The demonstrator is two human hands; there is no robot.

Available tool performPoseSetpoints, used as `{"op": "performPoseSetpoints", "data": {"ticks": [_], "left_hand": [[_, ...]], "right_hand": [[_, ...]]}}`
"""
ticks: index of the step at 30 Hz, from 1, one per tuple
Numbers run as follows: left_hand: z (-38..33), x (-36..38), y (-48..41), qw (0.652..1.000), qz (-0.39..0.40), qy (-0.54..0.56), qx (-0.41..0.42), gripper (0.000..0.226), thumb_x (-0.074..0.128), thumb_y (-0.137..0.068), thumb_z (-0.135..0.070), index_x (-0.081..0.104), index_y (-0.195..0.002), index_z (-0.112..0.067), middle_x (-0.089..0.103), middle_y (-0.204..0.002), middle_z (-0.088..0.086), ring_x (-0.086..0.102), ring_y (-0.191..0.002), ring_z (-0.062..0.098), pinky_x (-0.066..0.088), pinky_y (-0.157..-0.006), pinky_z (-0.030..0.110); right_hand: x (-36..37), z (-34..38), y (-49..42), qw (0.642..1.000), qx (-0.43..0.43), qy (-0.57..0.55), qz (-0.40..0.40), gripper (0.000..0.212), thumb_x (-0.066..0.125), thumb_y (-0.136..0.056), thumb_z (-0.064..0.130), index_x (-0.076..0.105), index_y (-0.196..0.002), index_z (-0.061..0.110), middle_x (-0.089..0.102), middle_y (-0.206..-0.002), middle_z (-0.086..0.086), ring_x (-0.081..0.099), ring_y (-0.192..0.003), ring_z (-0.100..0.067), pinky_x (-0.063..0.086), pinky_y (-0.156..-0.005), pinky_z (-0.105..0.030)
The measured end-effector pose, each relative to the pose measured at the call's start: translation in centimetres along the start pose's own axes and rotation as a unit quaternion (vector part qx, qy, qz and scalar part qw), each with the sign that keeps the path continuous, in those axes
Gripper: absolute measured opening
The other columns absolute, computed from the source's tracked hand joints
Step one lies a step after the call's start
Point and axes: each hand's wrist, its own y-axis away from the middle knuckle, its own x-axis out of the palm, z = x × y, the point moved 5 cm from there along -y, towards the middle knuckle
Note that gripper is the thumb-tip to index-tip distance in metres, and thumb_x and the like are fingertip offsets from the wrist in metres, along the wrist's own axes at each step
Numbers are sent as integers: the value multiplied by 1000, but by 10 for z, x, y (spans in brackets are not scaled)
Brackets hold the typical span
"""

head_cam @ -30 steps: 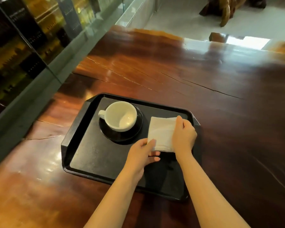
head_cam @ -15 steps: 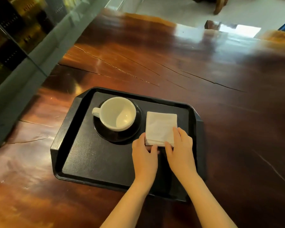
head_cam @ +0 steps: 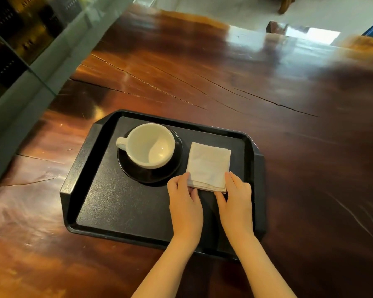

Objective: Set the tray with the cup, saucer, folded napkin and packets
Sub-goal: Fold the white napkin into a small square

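Observation:
A black tray [head_cam: 88,179] lies on the dark wooden table. On its left half a white cup [head_cam: 149,146] sits upright on a black saucer [head_cam: 159,175], handle pointing left. A folded white napkin [head_cam: 208,165] lies flat on the tray to the right of the saucer. My left hand [head_cam: 185,203] touches the napkin's near left corner and my right hand [head_cam: 236,203] touches its near right corner, fingers resting at the edges. No packets are in view.
The wooden table [head_cam: 267,136] has long cracks running across it behind the tray. A glass partition [head_cam: 26,67] runs along the left side. A light floor [head_cam: 224,9] lies beyond the table's far edge.
My right hand has slid from the napkin's right side to its near right corner, and my left hand has come up to the near left corner. The napkin now lies flat and square.

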Motion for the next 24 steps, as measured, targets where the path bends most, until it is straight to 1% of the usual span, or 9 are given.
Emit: {"op": "performPoseSetpoints", "data": {"ticks": [3, 6, 11, 14, 17, 18, 20, 22, 24], "left_hand": [[1, 1, -1, 1000, -5, 4, 8, 43, 57, -89, -6, 49, -130, -13, 45, -123, -2, 53, -104, 7, 51, -92, 26], [3, 2, -2, 1000, -6, 4, 17, 42, 58, -88, -6, 50, -129, -13, 46, -122, -2, 51, -102, 5, 50, -91, 22], [5, 4, -5, 1000, -3, -3, 18, 44, 57, -88, -5, 49, -131, -13, 45, -122, -2, 51, -100, 5, 46, -88, 16], [3, 4, -5, 1000, 1, -11, 24, 44, 57, -89, -6, 49, -131, -13, 45, -122, -2, 52, -102, 6, 46, -88, 16], [1, 3, -4, 1000, 14, -15, 23, 45, 57, -89, -5, 47, -132, -13, 45, -123, -2, 51, -102, 5, 47, -90, 19], [0, 2, -4, 999, 24, -19, 20, 46, 56, -89, -5, 46, -133, -14, 44, -124, -2, 52, -103, 6, 48, -91, 20], [-3, 0, -4, 998, 50, -25, 14, 47, 54, -90, -5, 43, -135, -16, 42, -127, -2, 54, -105, 10, 51, -92, 28], [-10, -5, -2, 997, 74, -26, 15, 48, 52, -91, -5, 40, -136, -19, 40, -128, -1, 57, -105, 15, 54, -89, 35], [-16, -11, 2, 995, 93, -42, 13, 48, 50, -92, -8, 38, -137, -20, 39, -131, -1, 56, -107, 16, 52, -91, 30]], "right_hand": [[1, -3, 3, 1000, 3, 3, -4, 44, 63, -85, 22, 51, -127, 13, 59, -120, 0, 40, -99, -5, 31, -71, -7], [0, -5, 3, 1000, 1, 4, -10, 45, 65, -85, 21, 52, -127, 12, 59, -121, -2, 45, -101, -9, 33, -75, -8], [2, -4, 1, 1000, 0, -8, -22, 45, 63, -86, 19, 50, -128, 11, 57, -123, -3, 35, -102, -1, 29, -72, -3], [2, -5, 1, 1000, 8, -14, -23, 45, 62, -87, 19, 48, -130, 11, 55, -125, -4, 42, -107, -7, 36, -80, -10], [2, -3, 2, 1000, 6, -8, -18, 47, 61, -87, 18, 47, -131, 10, 55, -125, -5, 45, -109, -14, 39, -82, -18], [0, -2, 3, 1000, 10, -6, -12, 48, 61, -87, 17, 46, -131, 9, 54, -126, -6, 45, -111, -15, 40, -83, -19], [-3, 1, 3, 1000, 17, -10, 11, 50, 61, -87, 16, 43, -134, 9, 52, -130, -7, 44, -116, -17, 43, -89, -23], [-12, 6, 3, 999, 17, -27, 41, 52, 61, -87, 15, 40, -135, 11, 48, -135, -5, 41, -122, -17, 43, -93, -26], [-25, 10, 4, 996, 16, -43, 76, 57, 60, -88, 14, 35, -139, 15, 43, -141, -3, 35, -130, -16, 39, -97, -27]]}}
